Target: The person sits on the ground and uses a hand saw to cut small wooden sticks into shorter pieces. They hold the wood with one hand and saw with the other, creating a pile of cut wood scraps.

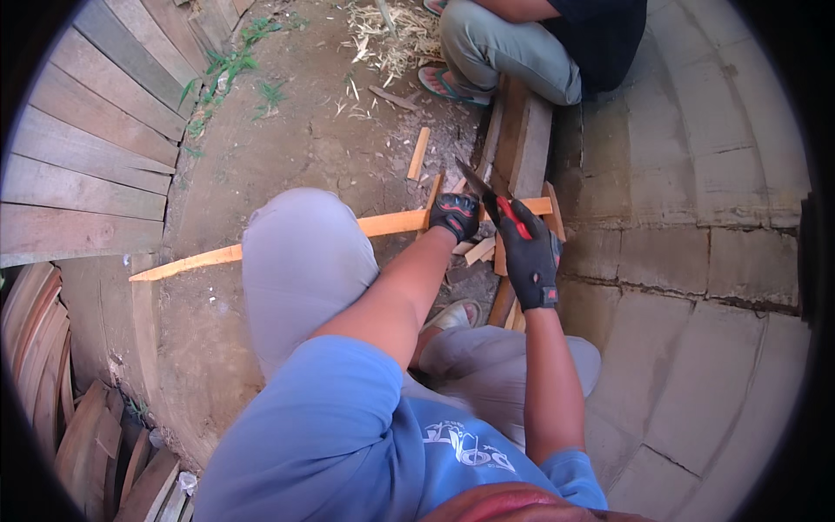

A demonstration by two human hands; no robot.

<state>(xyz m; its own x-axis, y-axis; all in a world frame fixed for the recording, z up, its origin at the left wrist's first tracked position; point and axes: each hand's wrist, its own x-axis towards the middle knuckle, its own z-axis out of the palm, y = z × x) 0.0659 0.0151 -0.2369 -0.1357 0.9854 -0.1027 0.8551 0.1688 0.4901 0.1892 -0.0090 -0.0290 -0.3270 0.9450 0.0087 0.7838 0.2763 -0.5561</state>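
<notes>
A long, light wooden strip [391,224] lies crosswise in front of me, its pointed left end beyond my knee. My left hand [455,215], in a black glove with red trim, is closed around the strip near its right part. My right hand [531,257], gloved in black too, grips the red and black handle of a handsaw [478,183]. The saw's dark blade points up and left, just beside my left hand; whether it touches the wood I cannot tell. Short wooden pieces [480,250] lie below the strip, between my hands.
Another person [513,52] squats at the top beside a pile of wood shavings [400,39]. Long wooden beams [522,139] run along a concrete block surface [678,261] on the right. Plank fencing [87,157] stands left, with stacked boards [96,435] below. A loose offcut [418,154] lies on the dirt.
</notes>
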